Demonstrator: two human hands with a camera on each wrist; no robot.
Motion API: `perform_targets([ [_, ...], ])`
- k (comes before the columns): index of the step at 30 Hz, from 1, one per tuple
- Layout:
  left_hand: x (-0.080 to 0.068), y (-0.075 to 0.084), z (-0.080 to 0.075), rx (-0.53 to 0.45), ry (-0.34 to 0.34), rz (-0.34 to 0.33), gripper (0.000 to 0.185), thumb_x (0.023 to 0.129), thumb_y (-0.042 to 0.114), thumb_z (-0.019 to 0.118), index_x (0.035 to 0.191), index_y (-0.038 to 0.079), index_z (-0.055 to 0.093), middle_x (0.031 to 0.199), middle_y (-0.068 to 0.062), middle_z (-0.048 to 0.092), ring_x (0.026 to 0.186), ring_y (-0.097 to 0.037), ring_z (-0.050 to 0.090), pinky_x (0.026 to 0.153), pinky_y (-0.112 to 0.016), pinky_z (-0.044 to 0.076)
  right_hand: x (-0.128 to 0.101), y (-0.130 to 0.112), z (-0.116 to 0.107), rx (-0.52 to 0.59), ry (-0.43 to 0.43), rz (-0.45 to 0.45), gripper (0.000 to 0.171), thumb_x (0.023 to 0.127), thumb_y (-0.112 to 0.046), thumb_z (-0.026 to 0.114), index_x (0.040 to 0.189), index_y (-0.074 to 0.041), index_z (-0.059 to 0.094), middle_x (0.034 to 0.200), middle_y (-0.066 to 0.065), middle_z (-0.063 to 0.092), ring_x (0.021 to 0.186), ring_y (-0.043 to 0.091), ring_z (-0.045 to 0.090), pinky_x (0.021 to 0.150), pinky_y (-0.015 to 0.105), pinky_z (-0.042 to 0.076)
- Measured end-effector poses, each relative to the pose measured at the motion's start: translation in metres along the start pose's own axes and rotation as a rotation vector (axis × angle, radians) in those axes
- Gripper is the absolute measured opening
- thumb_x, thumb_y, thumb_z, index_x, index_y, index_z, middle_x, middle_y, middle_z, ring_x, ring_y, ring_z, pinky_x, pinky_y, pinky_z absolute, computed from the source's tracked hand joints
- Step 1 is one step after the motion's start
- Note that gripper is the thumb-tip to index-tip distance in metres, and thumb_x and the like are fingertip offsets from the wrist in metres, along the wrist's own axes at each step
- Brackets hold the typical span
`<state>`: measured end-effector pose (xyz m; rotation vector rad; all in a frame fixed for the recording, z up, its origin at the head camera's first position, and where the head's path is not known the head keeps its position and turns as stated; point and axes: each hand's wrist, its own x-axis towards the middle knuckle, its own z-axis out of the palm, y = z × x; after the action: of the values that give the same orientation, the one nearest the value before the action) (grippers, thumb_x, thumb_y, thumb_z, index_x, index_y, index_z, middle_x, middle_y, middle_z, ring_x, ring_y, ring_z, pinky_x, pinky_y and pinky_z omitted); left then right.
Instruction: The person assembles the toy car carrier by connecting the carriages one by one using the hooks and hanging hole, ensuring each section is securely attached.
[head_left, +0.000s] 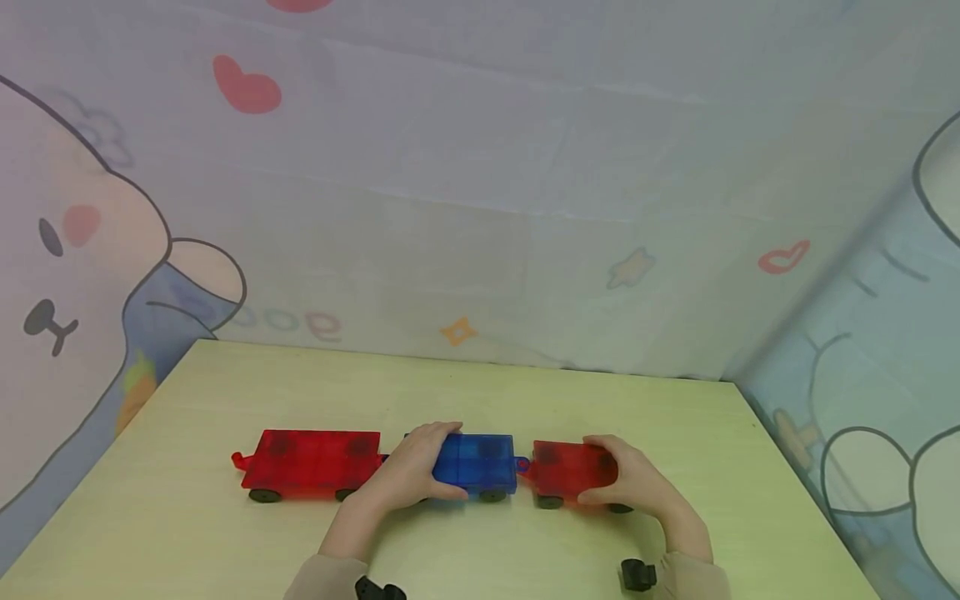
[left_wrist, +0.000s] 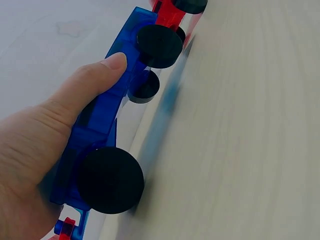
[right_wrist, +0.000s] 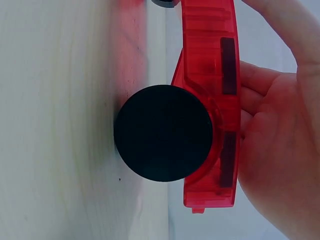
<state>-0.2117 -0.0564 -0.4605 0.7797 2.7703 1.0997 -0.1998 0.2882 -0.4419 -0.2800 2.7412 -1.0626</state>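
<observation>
A row of toy train wagons stands on the table. My left hand grips the blue wagon in the middle, thumb along its near side and fingers over the far side. The short red wagon on the right is held by my right hand, thumb at its near side, fingers behind it in the right wrist view. Between these two, a blue ring overlaps the red coupling. Left of them is a longer red wagon, its hook pointing left. Its joint with the blue wagon is partly hidden by my left hand.
The pale wooden table reaches back to a printed cloth with cartoon figures and hearts. Black wrist devices, such as the one on the right, sit at both sleeves.
</observation>
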Motion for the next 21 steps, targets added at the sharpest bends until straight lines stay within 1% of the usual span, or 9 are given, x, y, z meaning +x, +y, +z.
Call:
perform_targets([
  [3, -0.0002, 0.0, 0.0003, 0.004, -0.002, 0.001, 0.088, 0.072, 0.041, 0.084, 0.142, 0.006, 0.043, 0.14, -0.009, 0.049, 0.126, -0.029, 0.045, 0.101, -0.051, 0.043, -0.0003, -0.0001, 0.0005, 0.006, 0.004, 0.013, 0.082, 0.07, -0.03, 0.086, 0.137, -0.002, 0.048, 0.13, 0.01, 0.055, 0.113, 0.027, 0.051, 0.09, 0.041, 0.05],
  [12, -0.0002, -0.0004, -0.0002, 0.016, 0.0, 0.017, 0.087, 0.071, 0.039, 0.085, 0.14, 0.006, 0.044, 0.138, -0.01, 0.05, 0.125, -0.029, 0.046, 0.1, -0.052, 0.043, -0.0015, 0.0, -0.0008, -0.002, 0.008, -0.003, 0.081, 0.07, -0.03, 0.086, 0.136, -0.002, 0.048, 0.128, 0.011, 0.056, 0.111, 0.027, 0.052, 0.09, 0.043, 0.05],
  [18, 0.0001, -0.0009, -0.0003, 0.016, 0.003, 0.024, 0.087, 0.07, 0.037, 0.085, 0.14, 0.005, 0.045, 0.136, -0.009, 0.051, 0.123, -0.029, 0.047, 0.098, -0.052, 0.044, -0.0025, -0.0001, -0.0021, -0.012, 0.004, -0.043, 0.082, 0.069, -0.029, 0.086, 0.135, 0.002, 0.047, 0.128, 0.014, 0.056, 0.111, 0.028, 0.053, 0.09, 0.044, 0.05],
  [21, 0.0002, -0.0009, -0.0002, 0.027, 0.002, 0.031, 0.087, 0.07, 0.038, 0.085, 0.139, 0.005, 0.045, 0.136, -0.009, 0.052, 0.123, -0.029, 0.047, 0.099, -0.052, 0.044, -0.0024, 0.0001, -0.0017, -0.016, 0.012, -0.048, 0.082, 0.069, -0.029, 0.087, 0.135, 0.002, 0.048, 0.128, 0.014, 0.056, 0.111, 0.029, 0.053, 0.092, 0.044, 0.049],
])
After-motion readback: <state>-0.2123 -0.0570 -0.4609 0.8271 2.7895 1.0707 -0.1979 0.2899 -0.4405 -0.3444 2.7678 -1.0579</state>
